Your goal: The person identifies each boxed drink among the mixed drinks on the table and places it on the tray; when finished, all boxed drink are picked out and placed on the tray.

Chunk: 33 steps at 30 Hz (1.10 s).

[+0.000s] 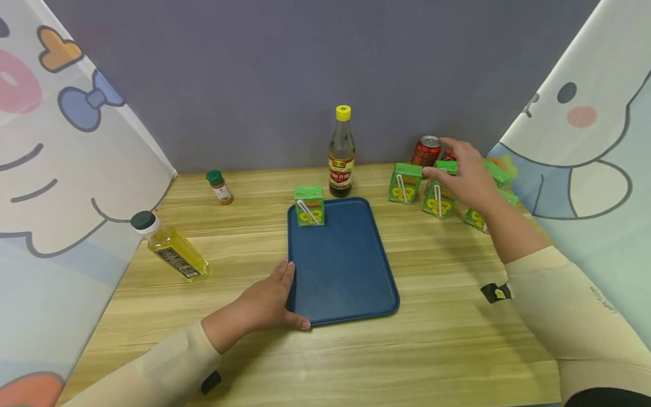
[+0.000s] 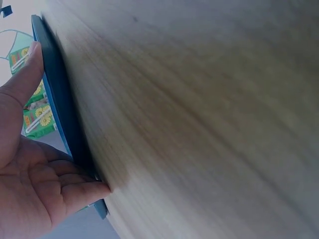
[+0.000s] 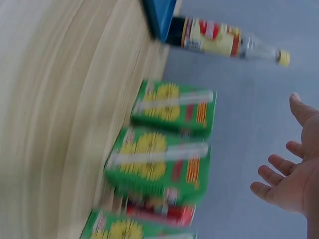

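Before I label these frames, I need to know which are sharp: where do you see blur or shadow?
Head view: mostly crisp, with a soft shadow on the table below the right sleeve; right wrist view: green cartons and yellow-capped bottle smeared; left wrist view: tabletop dim with soft grain, left hand clearer.
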### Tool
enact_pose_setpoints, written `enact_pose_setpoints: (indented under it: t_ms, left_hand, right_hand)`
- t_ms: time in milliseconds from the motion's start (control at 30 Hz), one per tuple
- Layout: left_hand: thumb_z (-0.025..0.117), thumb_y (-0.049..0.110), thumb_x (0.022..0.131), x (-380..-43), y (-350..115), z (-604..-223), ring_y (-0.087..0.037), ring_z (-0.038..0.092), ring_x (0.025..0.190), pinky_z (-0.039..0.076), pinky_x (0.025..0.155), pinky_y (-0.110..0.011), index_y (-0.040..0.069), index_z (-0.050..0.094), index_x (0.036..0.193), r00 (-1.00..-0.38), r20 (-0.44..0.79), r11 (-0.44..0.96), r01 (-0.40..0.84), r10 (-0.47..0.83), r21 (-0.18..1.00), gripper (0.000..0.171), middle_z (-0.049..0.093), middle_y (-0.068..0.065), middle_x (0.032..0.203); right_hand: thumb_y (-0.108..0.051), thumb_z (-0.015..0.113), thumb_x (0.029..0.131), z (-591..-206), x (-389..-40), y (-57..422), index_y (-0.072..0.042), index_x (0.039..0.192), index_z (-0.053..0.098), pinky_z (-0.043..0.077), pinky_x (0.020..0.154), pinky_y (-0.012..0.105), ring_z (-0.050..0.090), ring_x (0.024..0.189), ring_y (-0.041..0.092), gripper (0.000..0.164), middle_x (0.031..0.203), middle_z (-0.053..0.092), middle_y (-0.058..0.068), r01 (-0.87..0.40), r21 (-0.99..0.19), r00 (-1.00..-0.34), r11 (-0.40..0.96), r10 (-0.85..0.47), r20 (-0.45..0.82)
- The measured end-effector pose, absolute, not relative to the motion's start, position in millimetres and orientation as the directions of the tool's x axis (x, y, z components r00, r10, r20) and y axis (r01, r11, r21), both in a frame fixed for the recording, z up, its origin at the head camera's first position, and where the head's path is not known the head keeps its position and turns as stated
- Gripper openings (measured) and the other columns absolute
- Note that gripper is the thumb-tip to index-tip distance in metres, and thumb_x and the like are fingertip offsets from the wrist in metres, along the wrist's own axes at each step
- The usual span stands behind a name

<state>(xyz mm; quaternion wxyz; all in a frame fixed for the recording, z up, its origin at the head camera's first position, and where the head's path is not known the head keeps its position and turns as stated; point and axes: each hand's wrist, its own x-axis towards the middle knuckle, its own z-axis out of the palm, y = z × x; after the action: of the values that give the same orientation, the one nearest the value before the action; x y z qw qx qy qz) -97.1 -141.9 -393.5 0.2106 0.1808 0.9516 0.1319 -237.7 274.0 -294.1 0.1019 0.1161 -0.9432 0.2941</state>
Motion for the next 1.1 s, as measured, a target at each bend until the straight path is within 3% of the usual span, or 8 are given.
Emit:
enact_pose_setpoints:
  t_ms: [333, 500, 633, 700, 767, 867, 1100]
  left_hand:
    - [0.078, 0.068, 0.066, -97, -141, -392, -0.035, 0.018, 0.149, 0.035, 0.112, -0.048, -0.004, 0.015, 0.155, -0.847, -0.353, 0.901, 0.29, 0.398, 0.323, 0.131, 0.01, -0.025, 0.162]
    - [0.078, 0.068, 0.066, -95, -141, -392, -0.035, 0.017, 0.149, 0.034, 0.113, -0.049, -0.004, 0.015, 0.155, -0.847, -0.356, 0.901, 0.282, 0.395, 0.329, 0.131, 0.009, -0.024, 0.162]
    - [0.077, 0.069, 0.066, -94, -141, -392, -0.036, 0.017, 0.149, 0.034, 0.113, -0.049, -0.005, 0.014, 0.155, -0.845, -0.361, 0.902, 0.28, 0.394, 0.329, 0.131, 0.008, -0.024, 0.162]
    - [0.077, 0.069, 0.066, -94, -141, -392, -0.036, 0.018, 0.149, 0.034, 0.112, -0.049, -0.005, 0.014, 0.155, -0.846, -0.36, 0.903, 0.281, 0.393, 0.325, 0.131, 0.008, -0.024, 0.162]
    - [0.077, 0.069, 0.066, -95, -141, -392, -0.035, 0.017, 0.149, 0.034, 0.113, -0.049, -0.005, 0.014, 0.155, -0.847, -0.36, 0.904, 0.283, 0.392, 0.32, 0.131, 0.008, -0.024, 0.162]
    - [0.077, 0.069, 0.066, -95, -141, -392, -0.036, 0.018, 0.149, 0.035, 0.112, -0.049, -0.004, 0.014, 0.155, -0.846, -0.362, 0.905, 0.284, 0.392, 0.317, 0.131, 0.008, -0.024, 0.162]
    - [0.077, 0.07, 0.066, -97, -141, -392, -0.036, 0.019, 0.149, 0.035, 0.112, -0.049, -0.004, 0.014, 0.155, -0.843, -0.364, 0.904, 0.289, 0.396, 0.314, 0.132, 0.008, -0.024, 0.162]
  right_hand:
    - [-0.044, 0.06, 0.096, -308, -223, 352, -0.003, 0.157, 0.012, 0.018, 0.107, 0.072, 0.017, 0.142, 0.055, 0.088, 0.159, 0.014, 0.03, -0.126, -0.573, -0.976, 0.81, 0.003, 0.218]
    - [-0.05, 0.06, 0.093, -324, -215, 383, 0.005, 0.155, 0.001, 0.022, 0.102, 0.075, 0.019, 0.136, 0.061, 0.102, 0.157, 0.009, 0.037, -0.028, -0.568, -0.996, 0.823, 0.021, 0.081]
    - [-0.056, 0.058, 0.093, -340, -210, 400, 0.008, 0.153, -0.001, 0.028, 0.098, 0.074, 0.026, 0.13, 0.063, 0.106, 0.151, 0.018, 0.042, 0.052, -0.546, -0.998, 0.836, 0.019, -0.067]
    - [-0.058, 0.055, 0.093, -347, -208, 405, 0.009, 0.153, 0.008, 0.036, 0.092, 0.069, 0.035, 0.125, 0.059, 0.101, 0.144, 0.03, 0.04, 0.072, -0.538, -0.994, 0.84, 0.014, -0.111]
    - [-0.056, 0.055, 0.094, -353, -206, 408, 0.008, 0.15, 0.02, 0.046, 0.082, 0.057, 0.047, 0.113, 0.05, 0.092, 0.136, 0.041, 0.036, 0.072, -0.553, -0.993, 0.83, 0.006, -0.121]
    - [-0.049, 0.056, 0.097, -357, -203, 407, 0.008, 0.142, 0.031, 0.049, 0.071, 0.04, 0.055, 0.097, 0.032, 0.077, 0.123, 0.05, 0.029, 0.048, -0.581, -0.995, 0.812, -0.014, -0.102]
    - [-0.045, 0.059, 0.097, -357, -200, 390, 0.005, 0.139, 0.035, 0.046, 0.074, 0.035, 0.05, 0.104, 0.035, 0.07, 0.126, 0.047, 0.026, 0.003, -0.602, -0.991, 0.798, -0.079, -0.11]
